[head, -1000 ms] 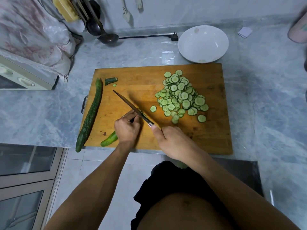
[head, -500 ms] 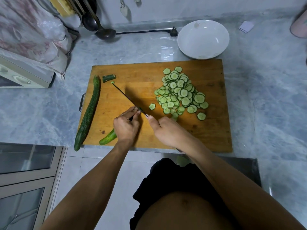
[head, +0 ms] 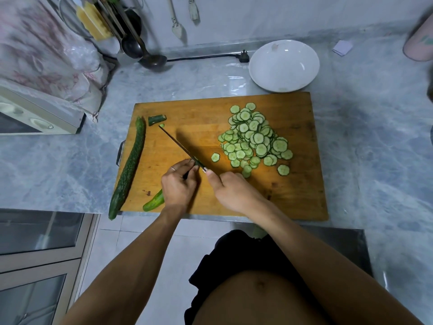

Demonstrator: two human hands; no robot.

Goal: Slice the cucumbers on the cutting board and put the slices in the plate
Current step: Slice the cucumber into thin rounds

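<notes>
Marble bench [head: 375, 141] carries our cutting board [head: 300, 191]; right grip [head: 234, 193] clasps knife [head: 180, 146], left grip [head: 178, 186] pins cucumber [head: 153, 202]; slices [head: 254, 137] piled.

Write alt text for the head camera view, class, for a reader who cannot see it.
A person's right hand holds a knife over a wooden cutting board, while the left hand holds a cucumber piece. A pile of cucumber slices lies on the board, a whole cucumber at its left edge, and an empty white plate behind.
</notes>
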